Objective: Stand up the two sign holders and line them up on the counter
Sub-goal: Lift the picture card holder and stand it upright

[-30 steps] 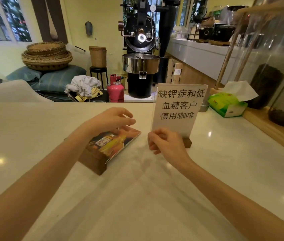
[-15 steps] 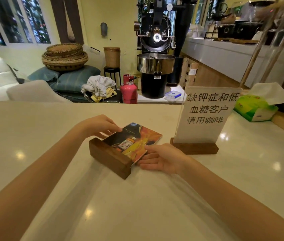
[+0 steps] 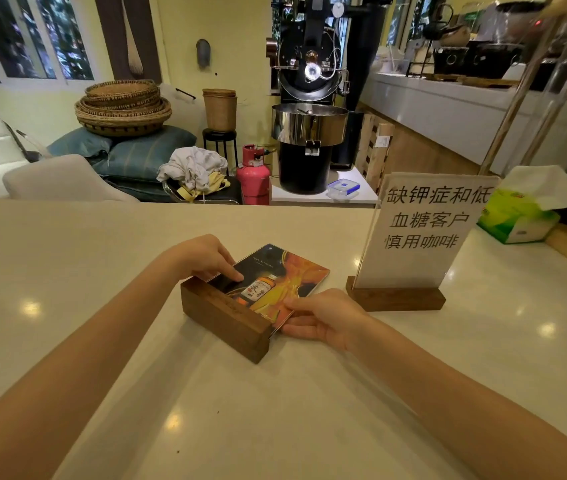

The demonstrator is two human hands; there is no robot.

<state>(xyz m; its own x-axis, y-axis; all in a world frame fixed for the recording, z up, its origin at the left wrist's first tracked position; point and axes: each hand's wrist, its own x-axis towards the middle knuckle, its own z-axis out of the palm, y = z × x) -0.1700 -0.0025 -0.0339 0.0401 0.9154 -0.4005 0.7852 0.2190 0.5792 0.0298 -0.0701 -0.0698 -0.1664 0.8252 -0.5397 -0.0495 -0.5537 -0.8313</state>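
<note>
Head view of a pale counter (image 3: 102, 271) with two sign holders. The white sign holder (image 3: 417, 237) stands upright on its dark wooden base at the right, its clear panel carrying a white sheet printed with three lines of black characters. The colour sign holder (image 3: 268, 289) lies tipped over at the centre of the counter, well apart from the first: its wooden base block sits on edge nearest the camera, and its panel (an orange and dark print showing a bottle) slopes away from the block toward the far side, its far end low over the counter.

The left hand (image 3: 202, 258) reaches over the left end of the block, fingers curled down, with the fingertips pressed on the near left part of the printed panel. The right hand (image 3: 323, 318) is at the panel's right edge beside the block's right end, thumb on top of the edge and fingers beneath it, pinching the panel.

A green tissue box (image 3: 517, 216) rests on the counter to the right of the upright holder. Behind the counter stand a black coffee roaster (image 3: 310, 98) and a pink gas cylinder (image 3: 253, 176).
</note>
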